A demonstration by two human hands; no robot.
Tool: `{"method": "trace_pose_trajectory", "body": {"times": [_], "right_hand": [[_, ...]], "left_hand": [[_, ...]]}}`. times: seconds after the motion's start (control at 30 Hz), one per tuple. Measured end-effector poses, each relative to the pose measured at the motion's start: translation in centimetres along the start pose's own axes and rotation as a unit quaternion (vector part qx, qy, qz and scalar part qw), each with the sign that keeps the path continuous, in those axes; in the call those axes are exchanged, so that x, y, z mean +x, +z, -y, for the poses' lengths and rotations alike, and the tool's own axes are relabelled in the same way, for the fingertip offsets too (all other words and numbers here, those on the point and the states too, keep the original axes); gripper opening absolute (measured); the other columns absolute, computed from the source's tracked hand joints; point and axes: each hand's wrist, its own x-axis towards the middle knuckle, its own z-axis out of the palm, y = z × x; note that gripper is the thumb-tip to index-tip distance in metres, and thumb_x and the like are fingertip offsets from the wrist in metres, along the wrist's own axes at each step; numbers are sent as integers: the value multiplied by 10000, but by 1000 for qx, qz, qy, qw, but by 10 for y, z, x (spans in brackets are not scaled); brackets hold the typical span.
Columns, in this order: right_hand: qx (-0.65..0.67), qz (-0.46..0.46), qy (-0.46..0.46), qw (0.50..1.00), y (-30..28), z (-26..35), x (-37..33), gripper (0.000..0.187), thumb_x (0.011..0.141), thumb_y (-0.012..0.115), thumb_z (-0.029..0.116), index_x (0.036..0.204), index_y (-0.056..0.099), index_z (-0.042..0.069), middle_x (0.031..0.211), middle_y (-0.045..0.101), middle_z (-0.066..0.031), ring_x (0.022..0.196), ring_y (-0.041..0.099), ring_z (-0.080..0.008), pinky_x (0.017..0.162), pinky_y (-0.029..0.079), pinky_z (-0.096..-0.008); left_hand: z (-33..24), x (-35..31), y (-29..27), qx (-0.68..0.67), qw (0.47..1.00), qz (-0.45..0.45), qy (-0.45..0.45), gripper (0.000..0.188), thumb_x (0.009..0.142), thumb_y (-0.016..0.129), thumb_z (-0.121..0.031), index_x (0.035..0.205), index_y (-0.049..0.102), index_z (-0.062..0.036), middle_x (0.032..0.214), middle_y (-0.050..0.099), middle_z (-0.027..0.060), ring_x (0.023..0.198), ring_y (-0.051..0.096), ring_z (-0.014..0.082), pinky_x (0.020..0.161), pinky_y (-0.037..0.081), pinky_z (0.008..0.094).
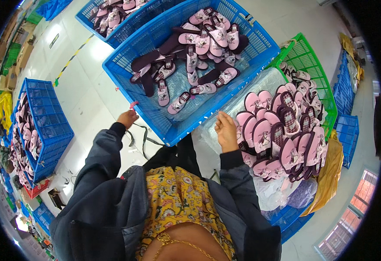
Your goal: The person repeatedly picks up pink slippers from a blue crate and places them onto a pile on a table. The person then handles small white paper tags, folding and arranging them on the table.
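My left hand (pixel 128 118) is beside the left edge of a large blue plastic crate (pixel 112 67), its fingers drawn together. A small pink strip (pixel 133 105) shows right at the fingertips; whether they grip it I cannot make out. My right hand (pixel 227 132) hovers off the crate's near right side, fingers half curled and a little apart, with nothing visible in it. Inside the crate, pink slippers (pixel 202 41) with dark soles and checked linings lie in a loose heap, mostly toward the far end. Clear plastic film (pixel 177 69) lines the crate's bottom.
At my right, many pink slippers (pixel 262 130) stand in packed rows before a green crate (pixel 305 56). Clear plastic sheeting (pixel 242 93) lies between. Another blue crate (pixel 51 126) of slippers stands at left, one more (pixel 125 30) behind. A dark strap (pixel 145 139) trails on the floor.
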Motion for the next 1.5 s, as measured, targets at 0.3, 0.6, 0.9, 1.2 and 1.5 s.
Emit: {"method": "trace_pose_trajectory", "body": {"times": [0.3,0.6,0.9,1.2,1.5], "right_hand": [[-78,49,86,992,53,-42,143,172,882,607,140,1039,584,73,837,604,-4,642,541,-66,495,404,-186],[-191,-24,78,978,43,-127,307,137,875,602,133,997,585,73,806,591,4,635,544,-70,497,409,-202],[-642,-1,-298,706,58,-190,516,287,758,648,135,1001,568,6,986,569,-194,998,517,-381,856,429,-447],[-781,20,-261,567,92,-196,644,570,788,653,201,1259,431,-32,1302,437,-249,1121,495,-413,974,399,-421],[-821,193,-201,498,123,-254,547,322,792,590,356,999,621,111,935,636,-167,837,624,-369,725,497,-473]], "left_hand": [[23,101,-63,34,991,-124,-25,383,814,636,-318,1090,605,-55,975,666,163,922,634,330,800,492,398],[65,227,-121,242,956,-149,65,364,863,611,-279,1143,579,-49,1106,625,144,1006,590,326,856,460,388],[95,248,-119,183,959,-192,100,166,873,579,-198,974,639,-80,907,670,65,794,628,207,725,432,346],[93,254,-125,162,969,-162,96,103,839,590,-78,921,633,-34,901,652,97,815,616,232,744,428,320],[93,254,-127,169,964,-169,120,78,824,594,-93,871,633,-43,842,652,83,742,606,216,673,417,318]]}}
